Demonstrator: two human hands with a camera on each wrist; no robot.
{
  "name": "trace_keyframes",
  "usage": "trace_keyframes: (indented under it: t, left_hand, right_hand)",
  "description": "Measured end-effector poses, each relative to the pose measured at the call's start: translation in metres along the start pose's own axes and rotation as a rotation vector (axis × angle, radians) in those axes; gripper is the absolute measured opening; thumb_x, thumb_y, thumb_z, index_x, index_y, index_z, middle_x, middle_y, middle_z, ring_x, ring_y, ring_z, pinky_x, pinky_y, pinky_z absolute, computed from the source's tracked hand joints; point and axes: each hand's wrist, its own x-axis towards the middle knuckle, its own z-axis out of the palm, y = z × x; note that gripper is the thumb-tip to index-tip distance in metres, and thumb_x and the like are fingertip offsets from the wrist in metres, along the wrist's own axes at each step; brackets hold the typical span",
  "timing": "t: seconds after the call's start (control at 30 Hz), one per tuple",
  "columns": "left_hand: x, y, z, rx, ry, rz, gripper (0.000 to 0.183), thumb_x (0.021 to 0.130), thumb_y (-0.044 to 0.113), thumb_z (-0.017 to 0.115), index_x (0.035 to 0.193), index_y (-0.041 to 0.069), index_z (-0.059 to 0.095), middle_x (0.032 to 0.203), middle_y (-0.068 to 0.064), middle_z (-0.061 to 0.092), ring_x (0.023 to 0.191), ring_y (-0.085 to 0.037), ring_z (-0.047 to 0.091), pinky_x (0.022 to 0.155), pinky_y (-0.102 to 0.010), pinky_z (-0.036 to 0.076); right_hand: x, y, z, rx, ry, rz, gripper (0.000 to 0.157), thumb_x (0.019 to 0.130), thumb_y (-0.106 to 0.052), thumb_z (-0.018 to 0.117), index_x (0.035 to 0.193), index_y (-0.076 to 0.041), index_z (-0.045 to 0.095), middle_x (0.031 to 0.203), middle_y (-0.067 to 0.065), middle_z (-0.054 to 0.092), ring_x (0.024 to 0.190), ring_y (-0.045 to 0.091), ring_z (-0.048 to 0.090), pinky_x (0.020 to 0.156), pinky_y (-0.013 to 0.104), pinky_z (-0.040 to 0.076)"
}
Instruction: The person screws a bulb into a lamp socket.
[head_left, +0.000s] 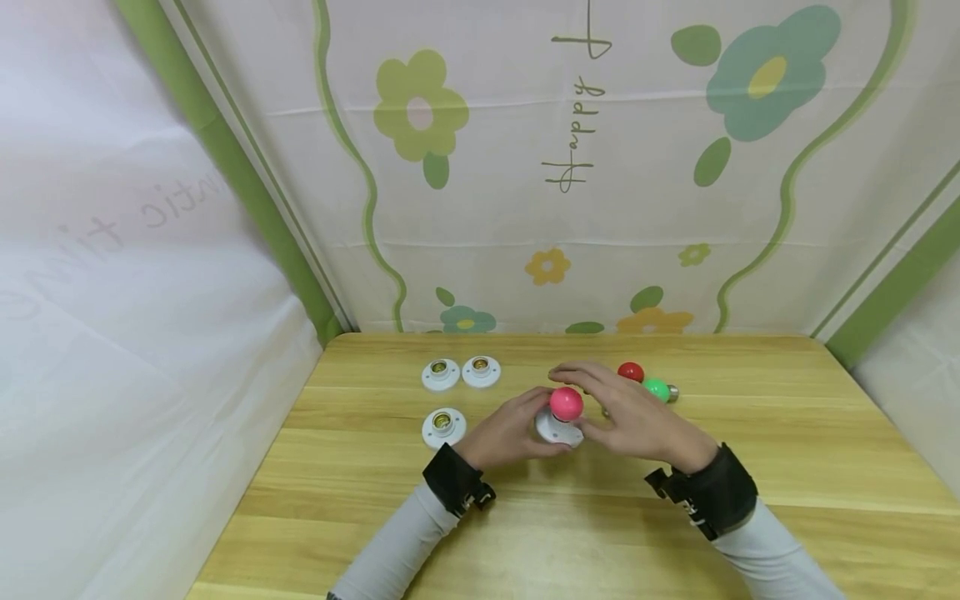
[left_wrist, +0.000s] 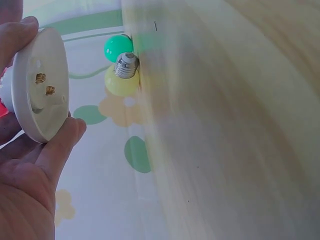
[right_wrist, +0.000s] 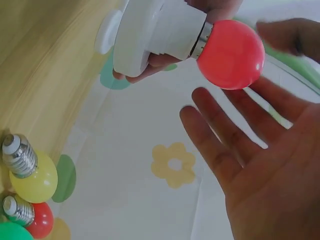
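Observation:
My left hand [head_left: 508, 429] grips a round white lamp socket [head_left: 553, 428] by its rim, held above the table. In the left wrist view the socket's hollow underside [left_wrist: 49, 107] shows two brass screws. A pinkish-red bulb [head_left: 566, 404] sits in the socket's mouth; a strip of its metal base is visible at the joint in the right wrist view. Around this bulb my right hand [right_wrist: 280, 160] is spread with fingers extended, the thumb on the other side. Its fingertips are close to the glass; whether one touches is hard to tell.
Three white sockets stand at the table's left: two at the back [head_left: 440, 375] [head_left: 481, 372] and one nearer [head_left: 444, 427]. Beyond my right hand lie a red bulb [head_left: 631, 372], a green bulb [head_left: 657, 390] and a yellow bulb [right_wrist: 35, 177]. A printed curtain [head_left: 480, 208] hangs behind.

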Motion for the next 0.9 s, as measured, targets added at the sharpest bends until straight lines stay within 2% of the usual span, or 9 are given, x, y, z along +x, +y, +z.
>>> trace_keyframes:
  t: [0.1,0.23,0.4,0.9]
  left_hand:
    - [-0.0001,-0.0003,-0.0005,0.008,-0.002,0.017,0.075,0.085,0.05,0.068,0.146,0.019,0.036,0.136,0.004,0.05,0.118,-0.002,0.048,0.098,-0.017,0.043]
    - [-0.0002,-0.0002,-0.0006,0.009,0.001,0.021,0.079,0.085,0.051,0.067,0.149,0.021,0.032,0.14,0.002,0.048,0.121,-0.004,0.047,0.099,-0.018,0.043]
    - [-0.0006,0.0001,-0.0006,-0.005,0.003,0.012,0.075,0.085,0.051,0.067,0.146,0.02,0.037,0.135,0.003,0.051,0.118,-0.004,0.049,0.096,-0.017,0.045]
    - [-0.0004,0.001,-0.0011,-0.005,0.01,0.006,0.071,0.085,0.05,0.069,0.142,0.019,0.042,0.131,0.005,0.052,0.114,-0.003,0.05,0.093,-0.015,0.046]
  right_hand:
    - [-0.0002,-0.0002,0.0005,0.022,-0.008,-0.043,0.059,0.084,-0.012,0.065,0.14,-0.019,0.048,0.142,-0.003,0.047,0.13,0.017,0.041,0.097,0.046,0.048]
    - [-0.0005,0.0004,0.0019,0.027,0.006,-0.06,0.054,0.082,-0.007,0.066,0.134,-0.018,0.056,0.135,-0.006,0.053,0.125,0.015,0.045,0.094,0.044,0.05]
    - [-0.0009,0.0012,0.0021,0.003,0.011,-0.046,0.045,0.085,-0.015,0.068,0.129,-0.018,0.06,0.13,-0.007,0.056,0.122,0.014,0.049,0.094,0.041,0.051]
    - [0.0009,0.0032,0.0024,-0.035,0.055,-0.029,0.045,0.081,-0.033,0.075,0.121,-0.018,0.063,0.119,-0.006,0.06,0.108,0.011,0.056,0.086,0.036,0.055]
